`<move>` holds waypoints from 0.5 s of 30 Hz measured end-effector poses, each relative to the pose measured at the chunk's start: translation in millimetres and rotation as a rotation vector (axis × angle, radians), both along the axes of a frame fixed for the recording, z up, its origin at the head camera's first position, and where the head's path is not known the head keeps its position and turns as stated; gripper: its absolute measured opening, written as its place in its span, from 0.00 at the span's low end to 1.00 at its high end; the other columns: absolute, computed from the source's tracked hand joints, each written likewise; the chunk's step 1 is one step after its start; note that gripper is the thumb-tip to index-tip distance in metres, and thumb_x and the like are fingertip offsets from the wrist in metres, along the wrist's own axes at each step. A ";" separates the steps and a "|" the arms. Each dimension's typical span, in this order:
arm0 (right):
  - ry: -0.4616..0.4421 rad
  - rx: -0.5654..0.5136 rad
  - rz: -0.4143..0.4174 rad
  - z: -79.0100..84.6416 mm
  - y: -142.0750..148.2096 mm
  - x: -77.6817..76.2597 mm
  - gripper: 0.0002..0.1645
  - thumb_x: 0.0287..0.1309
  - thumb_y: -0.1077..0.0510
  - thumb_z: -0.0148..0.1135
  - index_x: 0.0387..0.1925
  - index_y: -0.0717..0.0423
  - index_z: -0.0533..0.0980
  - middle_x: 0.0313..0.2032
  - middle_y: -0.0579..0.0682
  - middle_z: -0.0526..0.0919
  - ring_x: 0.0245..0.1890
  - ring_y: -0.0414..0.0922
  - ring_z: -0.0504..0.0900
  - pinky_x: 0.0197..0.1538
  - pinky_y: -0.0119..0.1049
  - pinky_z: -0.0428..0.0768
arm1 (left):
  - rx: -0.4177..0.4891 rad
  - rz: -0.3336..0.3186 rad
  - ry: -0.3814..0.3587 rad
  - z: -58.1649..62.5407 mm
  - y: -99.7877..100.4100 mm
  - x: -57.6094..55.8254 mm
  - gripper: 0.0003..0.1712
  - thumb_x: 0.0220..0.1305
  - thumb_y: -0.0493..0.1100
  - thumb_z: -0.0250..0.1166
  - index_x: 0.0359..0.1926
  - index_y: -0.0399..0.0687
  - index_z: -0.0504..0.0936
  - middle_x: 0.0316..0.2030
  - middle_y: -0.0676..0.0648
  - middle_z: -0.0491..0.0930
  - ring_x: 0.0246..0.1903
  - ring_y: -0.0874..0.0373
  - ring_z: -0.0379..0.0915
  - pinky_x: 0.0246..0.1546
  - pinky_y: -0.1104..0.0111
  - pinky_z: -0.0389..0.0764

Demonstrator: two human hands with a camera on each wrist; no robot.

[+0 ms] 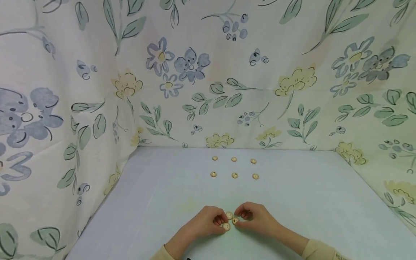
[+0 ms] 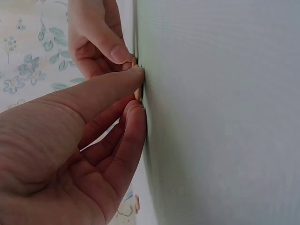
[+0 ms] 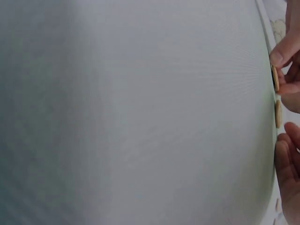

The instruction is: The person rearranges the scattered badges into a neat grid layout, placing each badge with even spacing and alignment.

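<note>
In the head view my left hand (image 1: pixel 212 219) pinches a small round wooden disc (image 1: pixel 226 226), button-like with a raised rim, between thumb and fingers. My right hand (image 1: pixel 256 218) has its thumb and curled fingers about a second wooden disc (image 1: pixel 235 221), which bears a dark mark. Between the hands, a third disc (image 1: pixel 229 215) lies flat just beyond these two. The left wrist view shows the left thumb (image 2: pixel 117 84) and fingertips at a disc's edge (image 2: pixel 138 93). Seen from the right wrist, two discs stand edge-on by the fingers, one of them lower (image 3: pixel 278 114).
Farther back on the white table (image 1: pixel 156 187), several similar discs lie in two rows, with a near one (image 1: pixel 234 175) and a far one (image 1: pixel 234 159). A floral curtain (image 1: pixel 195 108) encloses the table at the back and sides.
</note>
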State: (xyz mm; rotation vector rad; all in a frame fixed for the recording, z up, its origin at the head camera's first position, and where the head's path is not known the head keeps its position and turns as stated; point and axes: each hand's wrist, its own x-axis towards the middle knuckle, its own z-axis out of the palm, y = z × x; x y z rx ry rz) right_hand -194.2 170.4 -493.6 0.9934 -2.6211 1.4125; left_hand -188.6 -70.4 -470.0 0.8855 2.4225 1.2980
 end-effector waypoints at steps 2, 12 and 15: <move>0.023 0.012 0.006 -1.2 -0.6 0.8 0.13 0.51 0.55 0.75 0.38 0.50 0.80 0.34 0.42 0.83 0.31 0.40 0.79 0.35 0.31 0.79 | 0.002 -0.001 0.002 -0.3 -0.3 0.5 0.10 0.48 0.30 0.73 0.33 0.42 0.83 0.25 0.56 0.77 0.26 0.70 0.69 0.30 0.78 0.74; 0.050 0.030 0.021 -1.2 -3.7 2.1 0.12 0.51 0.57 0.74 0.38 0.49 0.80 0.33 0.40 0.82 0.31 0.39 0.78 0.35 0.30 0.78 | -0.008 0.009 0.002 0.2 -0.2 0.9 0.11 0.48 0.31 0.74 0.34 0.43 0.83 0.25 0.55 0.77 0.26 0.69 0.70 0.30 0.78 0.74; 0.065 0.025 0.029 -1.5 -4.0 2.3 0.12 0.51 0.58 0.74 0.38 0.49 0.80 0.33 0.41 0.81 0.31 0.39 0.77 0.35 0.30 0.78 | -0.007 0.008 0.003 0.3 -0.3 1.2 0.11 0.48 0.31 0.74 0.34 0.43 0.83 0.25 0.55 0.77 0.26 0.69 0.70 0.30 0.78 0.74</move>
